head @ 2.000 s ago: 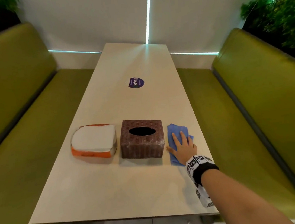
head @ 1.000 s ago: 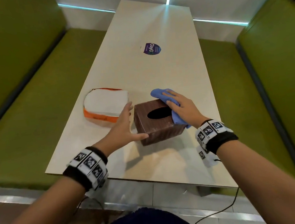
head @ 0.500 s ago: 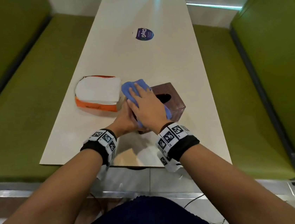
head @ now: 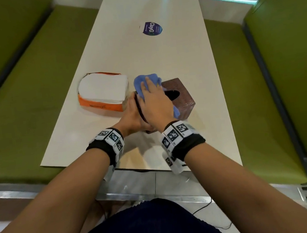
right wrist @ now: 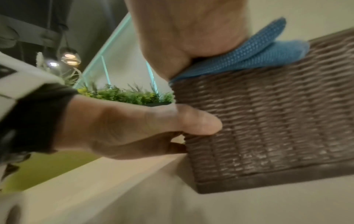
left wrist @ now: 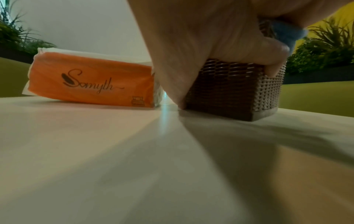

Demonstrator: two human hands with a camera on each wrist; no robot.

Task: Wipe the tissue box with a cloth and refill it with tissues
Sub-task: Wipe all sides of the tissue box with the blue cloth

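Observation:
A brown woven tissue box [head: 182,98] stands on the white table [head: 161,58], turned corner-on to me, its dark oval slot partly showing. My left hand [head: 130,115] grips its near left corner, thumb [right wrist: 193,121] on the near side and fingers down the left side. My right hand [head: 153,99] lies flat on the box top and presses a blue cloth [head: 144,81] under palm and straight fingers. The cloth [right wrist: 249,56] bunches past the fingertips and over the box's far left edge. An orange pack of white tissues [head: 104,95] lies just left of the box [left wrist: 229,87].
Green benches [head: 20,83] run along both long sides of the table. A round purple sticker [head: 150,28] sits further up the tabletop. Plants [left wrist: 321,53] stand behind the benches. The table's near edge is just below my wrists.
Over the last second my right hand slid the cloth from the box's right side across the top to its left part. My left hand closed on the box's near corner, and the box turned.

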